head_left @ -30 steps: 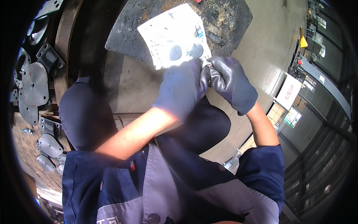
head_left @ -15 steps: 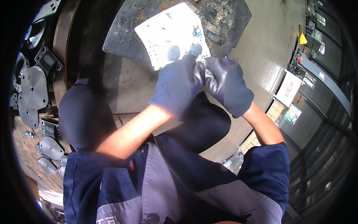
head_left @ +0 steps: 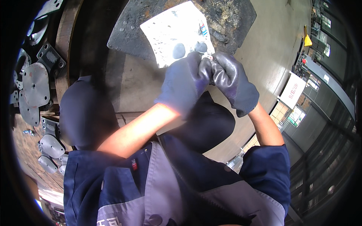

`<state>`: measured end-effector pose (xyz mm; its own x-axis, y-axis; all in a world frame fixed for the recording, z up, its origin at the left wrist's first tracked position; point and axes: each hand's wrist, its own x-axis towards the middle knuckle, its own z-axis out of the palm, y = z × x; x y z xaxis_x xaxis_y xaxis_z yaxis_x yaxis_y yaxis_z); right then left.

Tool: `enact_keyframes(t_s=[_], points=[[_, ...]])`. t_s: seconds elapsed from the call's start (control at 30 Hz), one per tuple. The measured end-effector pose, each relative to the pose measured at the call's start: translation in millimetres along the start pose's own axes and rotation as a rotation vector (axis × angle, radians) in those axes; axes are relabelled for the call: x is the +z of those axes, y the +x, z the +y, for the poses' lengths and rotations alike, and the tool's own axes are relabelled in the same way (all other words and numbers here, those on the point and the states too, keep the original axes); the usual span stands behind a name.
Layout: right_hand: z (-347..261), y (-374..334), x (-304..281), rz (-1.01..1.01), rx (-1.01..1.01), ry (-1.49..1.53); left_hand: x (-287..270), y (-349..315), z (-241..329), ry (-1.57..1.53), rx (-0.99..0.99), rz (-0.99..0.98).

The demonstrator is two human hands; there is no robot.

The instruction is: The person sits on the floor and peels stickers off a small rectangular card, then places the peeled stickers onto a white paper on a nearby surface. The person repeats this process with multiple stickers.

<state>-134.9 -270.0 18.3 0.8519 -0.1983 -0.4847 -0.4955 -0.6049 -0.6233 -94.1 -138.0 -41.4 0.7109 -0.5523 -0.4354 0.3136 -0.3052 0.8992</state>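
Note:
My left hand (head_left: 183, 82) and my right hand (head_left: 234, 81), both in dark coated work gloves, meet in front of me with their fingers closed and pressed together. A small crumpled, whitish bit (head_left: 207, 57) pokes out between the fingertips; its kind is too small to tell. Just beyond the hands lies a white sheet (head_left: 166, 32) with dark smudges and a small blue-and-red mark. Two dark roundish patches, one on the left (head_left: 178, 50) and another on the right (head_left: 201, 46), show on its near part. Under the sheet is a dark, worn slab (head_left: 130, 32).
Flat grey metal plates with holes (head_left: 36, 84) and dark brackets (head_left: 51, 60) lie on a wooden surface (head_left: 28, 150) at the left. My bent knees (head_left: 88, 113) are below the slab. A white sign (head_left: 292, 90) and a yellow object (head_left: 308, 40) stand off to the right.
The whole view has shifted a little. Both hands stay closed together, and the fingers have turned slightly, so the whitish bit shows more at their tips.

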Motion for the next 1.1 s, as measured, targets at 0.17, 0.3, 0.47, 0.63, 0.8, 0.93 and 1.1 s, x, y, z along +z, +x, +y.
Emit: enact_keyframes(t_s=[0.17, 0.3, 0.47, 0.63, 0.8, 0.93, 1.1], points=[[2, -2, 2, 0.001, 0.156, 0.225, -6, -2, 5, 0.069, 0.080, 0.008], [3, -1, 10, 0.037, 0.305, 0.335, -1, 0, -4, 0.208, 0.213, 0.031], [-20, 6, 10, -0.041, 0.373, 0.438, -6, 1, -1, 0.250, 0.143, -0.019], [-18, 3, 8, -0.020, 0.257, 0.353, -1, -1, -5, 0.122, 0.214, 0.035], [-7, -1, 4, -0.047, 0.139, 0.233, -3, -11, 0, -0.072, -0.008, 0.027], [-19, 4, 6, -0.062, 0.183, 0.214, -6, -17, -2, -0.150, -0.099, -0.002], [-16, 12, 11, -0.129, 0.208, 0.066, -7, -20, -9, -0.140, -0.114, 0.068]])
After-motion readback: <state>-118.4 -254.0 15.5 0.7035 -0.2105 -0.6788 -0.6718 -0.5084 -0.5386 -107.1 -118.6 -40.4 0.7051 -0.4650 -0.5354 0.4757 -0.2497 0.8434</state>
